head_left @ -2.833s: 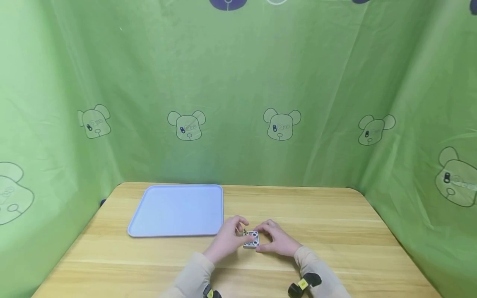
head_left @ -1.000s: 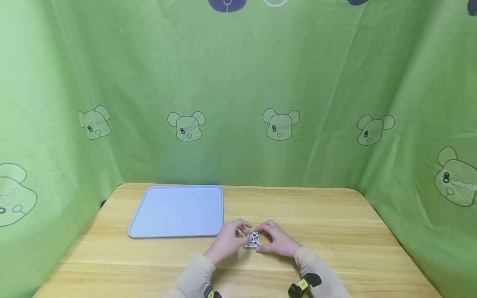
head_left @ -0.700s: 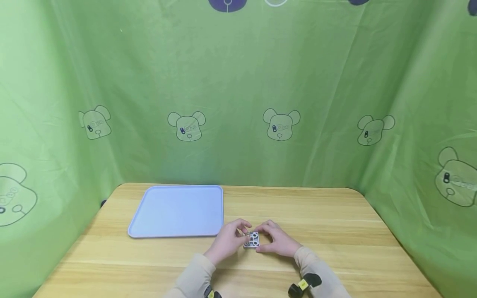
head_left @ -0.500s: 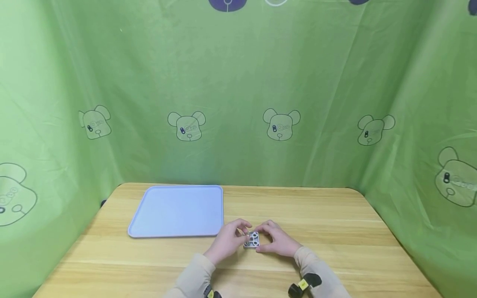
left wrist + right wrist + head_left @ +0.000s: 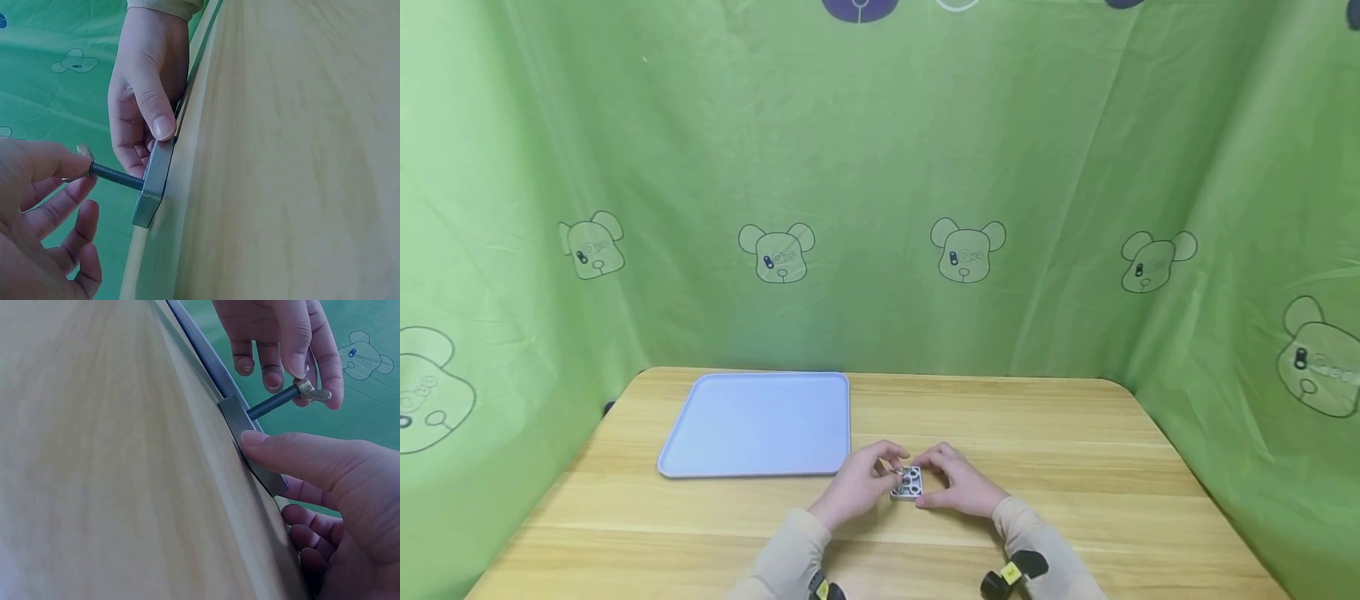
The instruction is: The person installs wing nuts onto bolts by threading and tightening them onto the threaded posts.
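At lower centre of the head view, a small square metal block (image 5: 908, 493) lies flat on the wooden bench (image 5: 1060, 433), between the two hands. Ringed holes show on its top face. A threaded rod (image 5: 115, 175) stands up from that face, tipped with a brass-coloured wing nut (image 5: 305, 387); how deep the rod sits cannot be read.

Handling (judged): block probably dense for its size, rigid, smooth-sided and hardly fragile; it could slip or turn if held loosely. Best hold is across opposite side walls, clear of the holes. Rod likely stiff, thread rough to the fingertips; the wings give the better purchase for turning.

Hands: left hand (image 5: 856, 487) pinches the wing nut between thumb and index finger, remaining fingers loosely bent and clear of the block. Right hand (image 5: 955, 483) grips the block's right end, thumb on the near side, fingers round the far side.

Pose: forearms rise from the lower edge of the head view, left one slanting up to the right, right one up to the left, converging on the block. Pale blue tray (image 5: 760, 425) left of centre, beyond the left hand.
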`<state>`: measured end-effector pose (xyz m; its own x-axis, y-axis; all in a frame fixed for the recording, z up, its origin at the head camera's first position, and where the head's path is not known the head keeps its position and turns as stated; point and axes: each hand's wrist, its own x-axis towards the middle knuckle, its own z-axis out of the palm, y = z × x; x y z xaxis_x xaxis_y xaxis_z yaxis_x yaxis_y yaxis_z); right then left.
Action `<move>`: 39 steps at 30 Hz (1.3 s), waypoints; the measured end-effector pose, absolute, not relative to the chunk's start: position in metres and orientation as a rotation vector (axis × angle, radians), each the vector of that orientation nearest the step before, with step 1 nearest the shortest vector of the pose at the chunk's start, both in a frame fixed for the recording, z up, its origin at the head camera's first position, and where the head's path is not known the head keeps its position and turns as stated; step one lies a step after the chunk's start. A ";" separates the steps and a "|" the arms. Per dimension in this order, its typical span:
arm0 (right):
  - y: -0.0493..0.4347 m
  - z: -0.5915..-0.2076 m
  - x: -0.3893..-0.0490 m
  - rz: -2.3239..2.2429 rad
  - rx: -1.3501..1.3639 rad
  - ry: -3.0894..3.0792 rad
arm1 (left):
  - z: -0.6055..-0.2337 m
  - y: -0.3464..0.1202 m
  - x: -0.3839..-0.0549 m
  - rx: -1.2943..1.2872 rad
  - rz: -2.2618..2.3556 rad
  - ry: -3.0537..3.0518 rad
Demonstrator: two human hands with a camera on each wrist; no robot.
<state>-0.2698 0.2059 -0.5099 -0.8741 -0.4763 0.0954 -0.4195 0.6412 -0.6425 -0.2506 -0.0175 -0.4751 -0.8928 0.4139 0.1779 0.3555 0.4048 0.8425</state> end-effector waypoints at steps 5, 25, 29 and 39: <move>0.206 -0.509 -0.270 -1.048 -0.766 2.776 | -0.472 -0.019 -0.250 0.702 1.539 2.571; 0.206 -0.507 -0.271 -1.032 -0.831 2.780 | -0.464 -0.018 -0.245 0.584 1.446 2.709; 0.206 -0.508 -0.271 -1.018 -0.839 2.787 | -0.465 -0.018 -0.245 0.573 1.445 2.713; 0.207 -0.508 -0.270 -1.035 -0.846 2.784 | -0.469 -0.016 -0.246 0.577 1.447 2.704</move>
<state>-0.2698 0.2066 -0.5082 -0.8485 -0.5116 0.1355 -0.4759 0.6253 -0.6185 -0.2464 -0.0156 -0.4687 -0.9314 0.3302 0.1532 0.3108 0.5019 0.8072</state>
